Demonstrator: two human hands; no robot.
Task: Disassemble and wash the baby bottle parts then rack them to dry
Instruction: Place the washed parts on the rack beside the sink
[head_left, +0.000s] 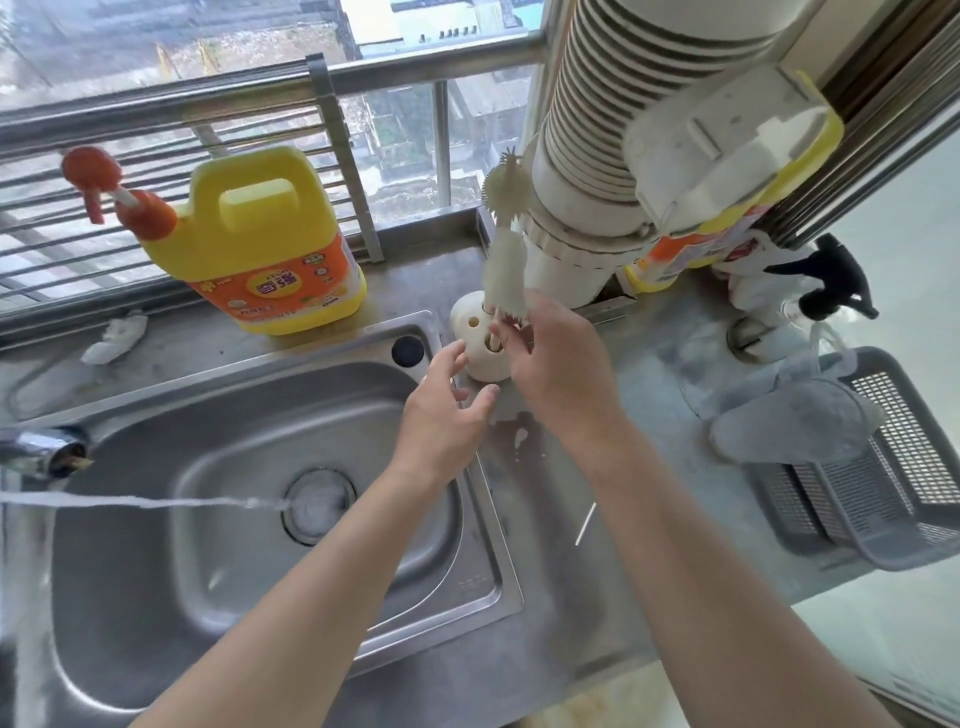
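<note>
Right-hand fingers (511, 332) pinch the lower end of a white, nubbed brush (506, 260), holding it upright just above a domed white holder (475, 332) pierced with round holes. The right hand (550, 364) curls round the stem. The left hand (441, 421) hovers just near of the holder, fingers spread and relaxed, gripping nothing.

The holder stands on a steel counter (597, 467), at the far right corner of a rounded steel sink (208, 571). A thin white stick (585, 524) lies on the counter near the right forearm. From a chrome tap (41, 452) at left, a narrow stream of water (156, 501) crosses the basin towards the drain.

Far left stands a yellow plastic jug (260, 249) with an orange pump. A ribbed white pipe (597, 156) rises behind the brush. At right sits a grey mesh basket (893, 499) holding a pale cloth (795, 421).
</note>
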